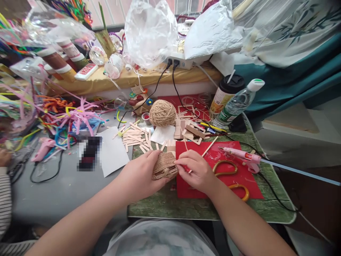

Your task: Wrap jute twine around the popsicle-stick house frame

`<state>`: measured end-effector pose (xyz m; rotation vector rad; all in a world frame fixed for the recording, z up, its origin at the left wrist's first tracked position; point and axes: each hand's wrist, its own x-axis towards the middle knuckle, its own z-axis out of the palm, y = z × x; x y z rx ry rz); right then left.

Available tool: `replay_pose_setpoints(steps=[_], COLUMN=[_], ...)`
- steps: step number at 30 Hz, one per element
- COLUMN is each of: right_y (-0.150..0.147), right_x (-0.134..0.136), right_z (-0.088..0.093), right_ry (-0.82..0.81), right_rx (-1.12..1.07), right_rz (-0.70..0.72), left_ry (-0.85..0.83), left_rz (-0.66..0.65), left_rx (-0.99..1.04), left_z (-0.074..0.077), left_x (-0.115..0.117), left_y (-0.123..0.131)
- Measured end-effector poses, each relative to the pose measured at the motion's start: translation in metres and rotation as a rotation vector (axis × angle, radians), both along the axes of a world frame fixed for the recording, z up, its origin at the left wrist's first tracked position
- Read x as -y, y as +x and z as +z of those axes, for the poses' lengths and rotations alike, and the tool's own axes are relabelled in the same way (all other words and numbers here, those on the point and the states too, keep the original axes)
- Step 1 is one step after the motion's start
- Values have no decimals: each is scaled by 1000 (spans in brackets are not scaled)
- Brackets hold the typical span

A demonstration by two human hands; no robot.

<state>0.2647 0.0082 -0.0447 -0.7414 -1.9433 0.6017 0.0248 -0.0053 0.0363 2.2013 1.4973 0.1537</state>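
Observation:
My left hand (138, 174) is closed around a small block wrapped in brown twine (165, 164), held above the front of the green table. At the block's right end, my right hand (195, 171) pinches a strand of twine between thumb and fingers. Behind the block sits a ball of twine (162, 113), from which a strand runs toward my right hand. A red sheet (249, 181) lies under and beside that hand. On it are scissors (225, 162) with yellow-orange handles and a pink glue gun (241, 153) with a long glue stick in its back.
Craft sticks (134, 135) lie scattered behind my hands. A water bottle (236, 105) and a lidded cup (226, 92) stand back right. Left are white paper (110, 151), pipe cleaners (82, 115) and another pink glue gun (43, 148). Someone's striped sleeve (4, 202) shows far left.

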Motion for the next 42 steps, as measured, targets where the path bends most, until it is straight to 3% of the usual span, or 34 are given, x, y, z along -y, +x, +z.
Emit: replay_pose_setpoints(steps=[6,9,14,16,18,21,25,29,35,42], right_y=[7,3,-5,-8,-11,-15,-15,-6,9,-9], right_x=[1,3,5,6,8,10,9,4,-3,3], right_z=[0,-1,1,4,8,14,15,11,6,-3], right_ry=[7,24,21,19,7,-15,25,44,-60,-214], right_rx=[-1,-28,-50,-46,-55,-61,-40,2,-32,-148], right_rz=[-35,-54,-81,-71,-60,-23,-27,-70,14,8], left_ry=[-37,-51,-62,-68,-77,-41,7,-11,-77,-156], left_rz=[144,174,232,228,199,152,84,116,196,191], left_rx=[217,318,593,630,533,296,159,136,249,307], left_z=[0,-18,-61,-67,-60,-38,-19,-22,-32,-27], left_x=[12,17,27,30,29,24,12,7,16,25], left_y=[-15,-14,-9,-11,-15,-15,-1,7,-14,-30])
